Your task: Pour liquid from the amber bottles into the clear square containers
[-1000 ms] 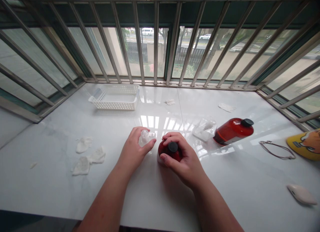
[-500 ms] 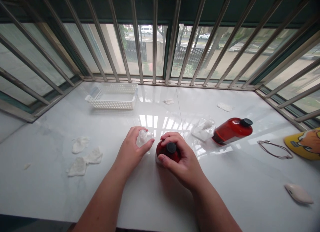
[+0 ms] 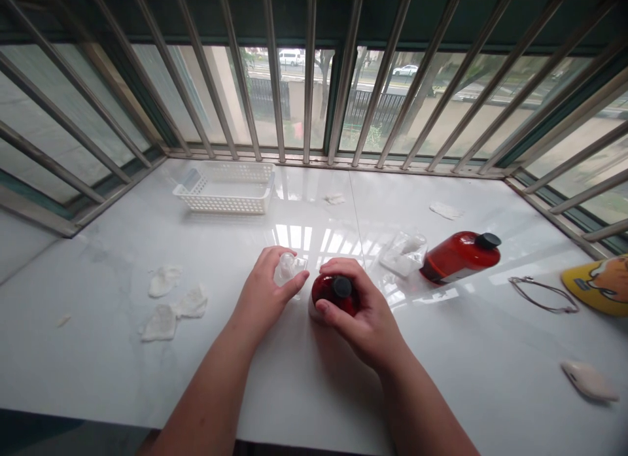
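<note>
My left hand (image 3: 262, 292) curls around a small clear plastic piece (image 3: 286, 270), which shows between the fingers and thumb. Its exact shape is partly hidden. My right hand (image 3: 356, 309) grips a red bottle with a black cap (image 3: 334, 294) from above, with the fingers over its shoulder and most of its body covered. The two hands are close together and not touching, near the middle of a white marble counter (image 3: 98, 358).
A second red bottle (image 3: 458, 257) lies on its side to the right, beside a clear plastic bag (image 3: 405, 254). A white plastic basket (image 3: 223, 189) stands at the back. Crumpled tissues (image 3: 161, 322), a wire loop (image 3: 542, 294) and a yellow cartoon item (image 3: 599, 286) lie around. Metal window bars (image 3: 309, 76) close the far side.
Both hands keep their hold and stay in about the same place. The whole view shifts only slightly from frame to frame.
</note>
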A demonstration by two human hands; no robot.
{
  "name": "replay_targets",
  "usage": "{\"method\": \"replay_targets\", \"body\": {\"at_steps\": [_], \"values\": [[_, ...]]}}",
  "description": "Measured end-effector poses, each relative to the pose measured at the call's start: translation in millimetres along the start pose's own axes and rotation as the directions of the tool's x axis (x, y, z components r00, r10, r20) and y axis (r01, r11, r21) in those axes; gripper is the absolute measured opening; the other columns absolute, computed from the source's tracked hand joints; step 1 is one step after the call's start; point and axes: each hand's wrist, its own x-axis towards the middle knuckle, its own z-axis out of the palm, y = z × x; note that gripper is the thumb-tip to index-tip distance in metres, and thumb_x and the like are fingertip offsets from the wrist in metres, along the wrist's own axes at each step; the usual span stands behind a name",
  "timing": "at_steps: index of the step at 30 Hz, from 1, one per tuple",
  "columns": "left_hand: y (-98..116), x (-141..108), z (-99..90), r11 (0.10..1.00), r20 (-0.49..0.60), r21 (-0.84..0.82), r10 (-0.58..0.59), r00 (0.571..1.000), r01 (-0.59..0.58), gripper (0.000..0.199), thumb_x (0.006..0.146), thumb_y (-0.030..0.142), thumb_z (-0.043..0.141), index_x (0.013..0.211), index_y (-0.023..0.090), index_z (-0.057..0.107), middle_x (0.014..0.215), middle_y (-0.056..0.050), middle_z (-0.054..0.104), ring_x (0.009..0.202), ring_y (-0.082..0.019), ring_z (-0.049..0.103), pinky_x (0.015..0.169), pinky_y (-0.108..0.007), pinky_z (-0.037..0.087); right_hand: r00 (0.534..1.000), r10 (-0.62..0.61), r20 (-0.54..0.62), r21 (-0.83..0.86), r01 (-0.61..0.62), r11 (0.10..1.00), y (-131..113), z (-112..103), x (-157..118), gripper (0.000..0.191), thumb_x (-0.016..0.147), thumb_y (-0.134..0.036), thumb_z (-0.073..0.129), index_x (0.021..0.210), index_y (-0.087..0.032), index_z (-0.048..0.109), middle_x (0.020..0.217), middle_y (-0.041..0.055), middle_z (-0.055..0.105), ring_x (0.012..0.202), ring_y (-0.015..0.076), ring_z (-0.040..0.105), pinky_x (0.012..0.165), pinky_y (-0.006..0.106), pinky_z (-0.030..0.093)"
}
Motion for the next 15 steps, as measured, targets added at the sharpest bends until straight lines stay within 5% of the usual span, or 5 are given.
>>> {"method": "replay_targets", "body": {"at_steps": [7, 11, 13, 15], "values": [[-4.2, -0.2, -0.3, 1.0, 0.006, -0.012, 0.014, 1.0, -0.014, 0.039, 0.092, 0.052, 0.082, 0.119, 0.027, 0.07, 0.126, -0.006, 0.069, 0.123, -0.031, 0.068, 0.114, -0.046, 0.053, 1.0, -0.005, 0.005, -0.011, 0.005, 1.0, 0.8, 0.3, -0.3, 0.028, 0.095, -0.028, 0.085, 0.118, -0.035, 0.07, 0.132, 0.0039, 0.067, 0.133, 0.0246, 0.063, 0.112, 0.04, 0.054], [-18.1, 0.0, -5.2, 0.995, 0.078, -0.102, -0.014, 0.997, 0.022, 0.103, 0.07, 0.086, 0.089, 0.145, 0.023, 0.059, 0.147, -0.015, 0.064, 0.138, -0.042, 0.063, 0.121, -0.06, 0.05, 0.999, 0.036, -0.025, 0.051, -0.034, 0.998, 0.2, 1.8, -0.6, 0.039, 0.094, -0.028, 0.087, 0.125, -0.038, 0.064, 0.134, 0.0028, 0.066, 0.13, 0.0232, 0.064, 0.107, 0.038, 0.056], [-18.3, -2.0, -11.1, 0.986, 0.01, -0.147, 0.077, 0.997, -0.074, 0.118, 0.065, 0.099, 0.079, 0.153, 0.024, 0.054, 0.16, -0.019, 0.055, 0.151, -0.046, 0.053, 0.128, -0.065, 0.042, 0.998, 0.053, -0.032, 0.083, -0.05, 0.995, -0.5, 1.5, -0.6, 0.037, 0.094, -0.028, 0.087, 0.12, -0.038, 0.062, 0.134, 0.0014, 0.066, 0.13, 0.0224, 0.064, 0.108, 0.038, 0.055], [-7.8, -6.3, -18.5, 0.961, -0.138, -0.121, 0.233, 0.963, -0.25, 0.104, 0.077, 0.098, 0.07, 0.15, 0.025, 0.057, 0.166, -0.018, 0.051, 0.158, -0.043, 0.047, 0.133, -0.064, 0.037, 1.0, 0.028, 0.004, 0.038, -0.028, 0.999, -1.7, 0.4, 0.2, 0.027, 0.096, -0.03, 0.086, 0.114, -0.036, 0.068, 0.131, 0.0019, 0.066, 0.132, 0.0233, 0.063, 0.112, 0.039, 0.053]]}}
